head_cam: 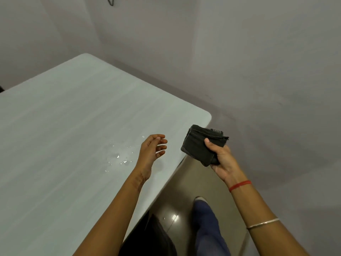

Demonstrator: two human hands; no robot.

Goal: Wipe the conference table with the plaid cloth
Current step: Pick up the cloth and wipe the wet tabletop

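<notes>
- The worktop [64, 126], a pale conference table with rounded corners, fills the left of the view and ends at a near edge that runs down toward the person.
- A patch of small wet droplets [118, 157] glints on the worktop, a little in from that edge; this looks like the place to wipe first.
- The left hand [151, 152] hangs over the worktop just right of the droplets, its fingers [160, 145] loosely curled and apart, holding nothing.
- The plaid cloth [200, 144], dark and folded into a thick pad, is off the worktop, in the air just past its near corner and over the floor [184, 183]; its pattern is too dim to make out.
- The right hand [223, 158] grips the cloth from below, thumb pressed on top and the other fingers wrapped under it.
- The step in hand seems to be bringing the cloth to the surface, since no wiping contact is made yet.
- To do it well, I would lay the pad flat on the droplets, press evenly with the palm, and draw long overlapping strokes inward so water is not pushed over the edge.
- The free hand could steady the person against the worktop, clear of the cloth's path.
</notes>
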